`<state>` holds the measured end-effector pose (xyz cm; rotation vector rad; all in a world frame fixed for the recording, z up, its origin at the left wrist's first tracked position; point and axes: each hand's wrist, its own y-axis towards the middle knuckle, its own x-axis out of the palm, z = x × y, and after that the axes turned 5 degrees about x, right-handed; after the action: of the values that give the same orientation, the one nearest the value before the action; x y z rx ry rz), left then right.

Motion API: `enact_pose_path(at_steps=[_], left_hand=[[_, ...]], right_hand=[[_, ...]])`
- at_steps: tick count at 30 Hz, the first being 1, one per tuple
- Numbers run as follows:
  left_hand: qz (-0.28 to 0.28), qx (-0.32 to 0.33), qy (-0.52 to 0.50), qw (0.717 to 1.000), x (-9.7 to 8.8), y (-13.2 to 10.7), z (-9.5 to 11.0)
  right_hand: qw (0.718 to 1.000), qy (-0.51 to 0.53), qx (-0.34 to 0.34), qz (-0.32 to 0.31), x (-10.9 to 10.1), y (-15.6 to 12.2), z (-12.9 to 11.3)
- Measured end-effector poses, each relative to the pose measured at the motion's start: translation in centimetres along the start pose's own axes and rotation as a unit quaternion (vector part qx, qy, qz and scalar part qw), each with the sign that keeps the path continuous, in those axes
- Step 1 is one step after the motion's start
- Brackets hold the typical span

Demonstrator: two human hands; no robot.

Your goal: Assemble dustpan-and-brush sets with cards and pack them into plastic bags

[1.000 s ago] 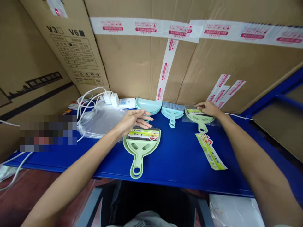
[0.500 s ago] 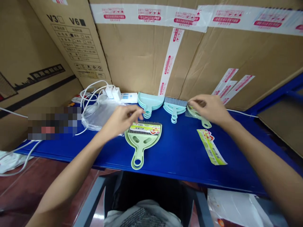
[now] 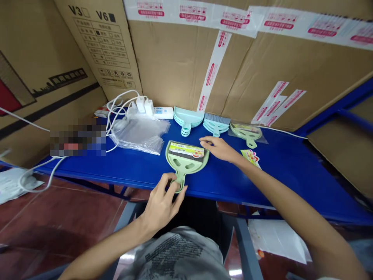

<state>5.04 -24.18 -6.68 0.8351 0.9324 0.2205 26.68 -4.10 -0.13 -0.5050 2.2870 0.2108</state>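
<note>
A light green dustpan (image 3: 184,165) lies near the table's front edge with a green brush nested in it. Across the brush's dark bristles sits a yellow-green printed label card (image 3: 186,149). My left hand (image 3: 163,200) grips the dustpan's handle end, fingers bent around it. Just beyond the dustpan's upper right corner hovers my right hand (image 3: 217,147), its fingers curled together with nothing visible in them. Farther right, a bagged green dustpan set (image 3: 247,133) rests by the carton. Loose label cards (image 3: 250,156) lie in front of it, partly behind my right forearm.
Stacked light blue dustpans (image 3: 189,116) and blue brushes (image 3: 216,123) stand along the back. Clear plastic bags (image 3: 140,134) lie left, beside white cables and a power strip (image 3: 163,112). A large cardboard carton (image 3: 175,66) walls off the back of the blue table (image 3: 279,179).
My left hand has come down from above the bristles onto the handle. My right hand has left the bagged set and moved left toward the green dustpan. The view has shifted.
</note>
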Motion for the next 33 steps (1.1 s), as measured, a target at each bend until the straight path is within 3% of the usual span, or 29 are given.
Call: enact_pose_path(at_steps=[3,6,9,12,14,17,19,21,24,26,29,31,33], left_hand=[[0.052,0.006,-0.041,0.998,-0.1,-1.3,0.4],[0.078,0.016,-0.076,0.994,-0.3,-1.5,1.0],[0.094,0.031,-0.106,0.989,-0.6,-0.7,1.3],[0.099,0.039,-0.124,0.987,-0.4,0.0,1.2],[0.094,0.040,-0.125,0.987,-0.1,0.5,1.0],[0.073,0.067,-0.121,0.988,0.3,1.8,0.0],[0.041,0.088,-0.127,0.987,0.0,3.5,-1.3],[0.007,0.065,-0.112,0.992,-1.1,5.9,-3.5],[-0.026,-0.089,0.065,0.994,-3.3,9.7,-8.2],[-0.078,-0.196,0.249,0.945,-4.4,11.7,-11.7],[-0.222,-0.272,0.345,0.870,-5.1,13.1,-15.6],[-0.260,-0.304,0.345,0.849,-5.1,13.4,-17.0],[-0.245,-0.313,0.317,0.861,-5.2,13.4,-17.4]], right_hand=[[0.996,0.046,0.072,-0.012,-1.0,-0.3,0.4],[0.979,0.120,0.137,-0.094,-1.7,-0.9,0.7],[0.943,0.222,0.171,-0.179,-2.0,-1.7,0.8],[0.893,0.337,0.218,-0.201,-1.7,-2.4,1.0],[0.873,0.378,0.223,-0.212,-1.5,-2.6,1.2],[0.873,0.394,0.178,-0.226,-1.7,-2.3,1.7],[0.886,0.393,0.148,-0.198,-2.5,-2.1,2.0],[0.899,0.399,0.126,-0.128,-3.7,-1.9,2.4],[0.893,0.438,0.105,0.010,-5.8,-2.0,3.2],[0.871,0.474,0.095,0.087,-6.9,-2.2,3.8],[0.847,0.498,0.094,0.161,-7.9,-2.4,4.6],[0.842,0.498,0.092,0.185,-8.1,-2.4,5.1],[0.840,0.497,0.090,0.196,-8.2,-2.4,5.3]])
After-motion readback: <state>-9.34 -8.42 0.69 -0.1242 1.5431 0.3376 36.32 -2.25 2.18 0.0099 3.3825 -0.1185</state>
